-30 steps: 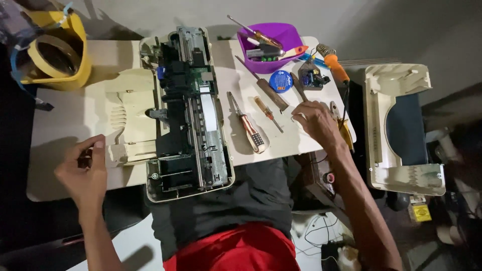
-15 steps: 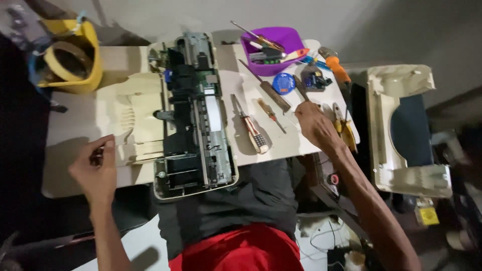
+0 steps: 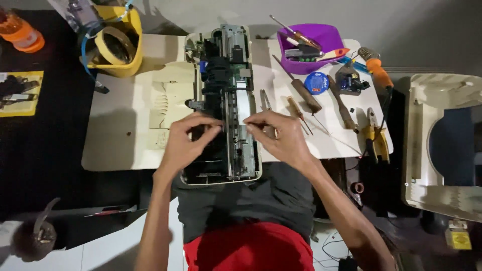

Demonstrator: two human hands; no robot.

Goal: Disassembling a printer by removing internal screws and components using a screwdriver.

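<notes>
An opened printer mechanism (image 3: 223, 65), black and grey with its cover off, lies on the small white table (image 3: 115, 140) in front of me. Both hands are over its middle. My left hand (image 3: 187, 143) rests on the black left part, its fingers pinched together and pointing right. Opposite it, my right hand (image 3: 278, 136) pinches at the printer's right rail, fingertips pointing left. What sits between the fingertips is too small to make out. A tool beside the printer is partly hidden under my right hand.
A cream cover panel (image 3: 168, 108) lies left of the printer. Screwdrivers (image 3: 306, 95), a blue round tin (image 3: 316, 83), yellow-handled pliers (image 3: 375, 136) and an orange-handled iron (image 3: 377, 70) lie to the right. At the back stand a purple bowl (image 3: 326, 36) and a yellow tub (image 3: 131, 30). A cream printer housing (image 3: 427, 150) stands at the right.
My left hand came in from the table's left edge and my right hand from the tools on the right. Both now meet over the printer's middle.
</notes>
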